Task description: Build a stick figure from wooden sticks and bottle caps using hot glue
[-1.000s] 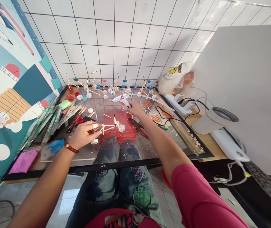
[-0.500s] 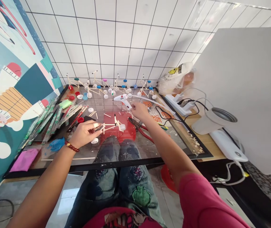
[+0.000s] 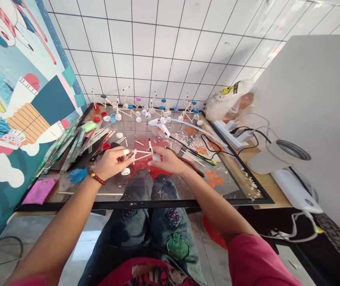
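- Left hand (image 3: 112, 161): your grip pinches the near-left end of the stick model (image 3: 142, 151) between thumb and fingers.
- Right hand (image 3: 168, 161): thumb and fingers close on the model's other end, at the white round part (image 3: 156, 157); exact fingertip contact partly hidden.
- Stick model: held between your two grips, above the surface (image 3: 104, 189), pale sticks spanning the gap; a dark-tipped stick (image 3: 150, 144) rises beside your right fingers.
- Glue gun (image 3: 161, 124): white, beyond your right grip, its black cord (image 3: 188, 147) running off to the right.
- Red-handled pliers (image 3: 193, 167): right of your right grip, partly covered by the hand.
- White cap (image 3: 125, 171): just nearer you than the left fingertips.
- Blue packet (image 3: 78, 174), pink packet (image 3: 39, 191): left of your left grip.
- Row of stick models (image 3: 118, 116): well beyond both grips, by the tiled wall (image 3: 146, 39).
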The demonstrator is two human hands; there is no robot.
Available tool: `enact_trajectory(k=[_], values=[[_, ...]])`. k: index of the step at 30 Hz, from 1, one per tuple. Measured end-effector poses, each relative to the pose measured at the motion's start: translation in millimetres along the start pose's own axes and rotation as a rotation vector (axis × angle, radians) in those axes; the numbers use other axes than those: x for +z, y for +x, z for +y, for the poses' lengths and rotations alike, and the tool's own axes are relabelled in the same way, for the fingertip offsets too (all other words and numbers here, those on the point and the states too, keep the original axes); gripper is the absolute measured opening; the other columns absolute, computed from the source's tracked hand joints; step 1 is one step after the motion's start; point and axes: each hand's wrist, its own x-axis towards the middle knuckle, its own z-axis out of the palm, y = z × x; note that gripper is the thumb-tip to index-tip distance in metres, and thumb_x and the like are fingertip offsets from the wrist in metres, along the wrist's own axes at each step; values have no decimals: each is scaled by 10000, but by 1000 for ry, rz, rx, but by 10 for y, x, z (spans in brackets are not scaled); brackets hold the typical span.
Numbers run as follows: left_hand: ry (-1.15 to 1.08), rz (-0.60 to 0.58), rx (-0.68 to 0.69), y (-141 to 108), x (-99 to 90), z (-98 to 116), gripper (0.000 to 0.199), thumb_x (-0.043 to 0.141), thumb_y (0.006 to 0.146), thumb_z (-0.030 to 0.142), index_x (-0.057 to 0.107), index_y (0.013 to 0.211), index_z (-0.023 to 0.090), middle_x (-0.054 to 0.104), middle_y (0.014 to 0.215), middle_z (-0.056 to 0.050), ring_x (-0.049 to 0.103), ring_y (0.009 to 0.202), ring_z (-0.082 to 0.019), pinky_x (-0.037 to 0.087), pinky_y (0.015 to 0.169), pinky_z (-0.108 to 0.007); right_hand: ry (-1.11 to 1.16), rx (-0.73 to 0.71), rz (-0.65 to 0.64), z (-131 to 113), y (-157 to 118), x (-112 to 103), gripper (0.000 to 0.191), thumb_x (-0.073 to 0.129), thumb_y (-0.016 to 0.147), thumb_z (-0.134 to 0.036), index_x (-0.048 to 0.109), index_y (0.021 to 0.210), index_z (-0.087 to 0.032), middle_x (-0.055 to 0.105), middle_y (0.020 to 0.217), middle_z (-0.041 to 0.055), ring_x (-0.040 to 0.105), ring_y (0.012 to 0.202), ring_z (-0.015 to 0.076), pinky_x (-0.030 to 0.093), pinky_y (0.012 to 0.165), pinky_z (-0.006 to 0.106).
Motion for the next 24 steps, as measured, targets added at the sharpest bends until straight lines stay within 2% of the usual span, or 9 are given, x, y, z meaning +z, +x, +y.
enact_trajectory(k=[4,10,15,18,24], values=[[-57,-10,-8,72,60,-35,237,667,882,349,760,922,134,712,956,-96,623,628,-112,490,536,-212,35,-65,79,56,24,-17,375,729,835,-370,695,1169,-202,727,1122,61,664,1030,224,498,958,353],[-112,-27,-70,107,160,-83,308,652,885,384,730,1040,130,699,1057,-112,649,654,-118,525,533,-209,16,-40,106,116,19,8,423,723,825,-351,677,1218,-202,733,1115,70,678,1053,257,509,992,407],[-119,-11,-73,114,169,-62,294,665,872,400,728,983,135,701,1036,-107,649,642,-120,536,530,-212,62,-2,111,164,3,21,766,801,738,-326,519,1442,-221,676,1279,83,654,1151,265,485,1072,434],[-139,-23,-87,110,159,-60,292,662,876,409,725,971,140,697,1064,-116,656,640,-123,545,530,-219,57,21,106,201,-14,10,884,837,687,-313,469,1487,-230,631,1366,99,623,1228,281,455,1115,449],[-163,-39,-120,85,141,-75,327,719,834,426,739,1015,154,690,1094,-111,646,644,-121,552,529,-226,65,71,105,261,-29,4,783,792,708,-274,521,1440,-216,663,1347,99,637,1226,265,479,1085,427]])
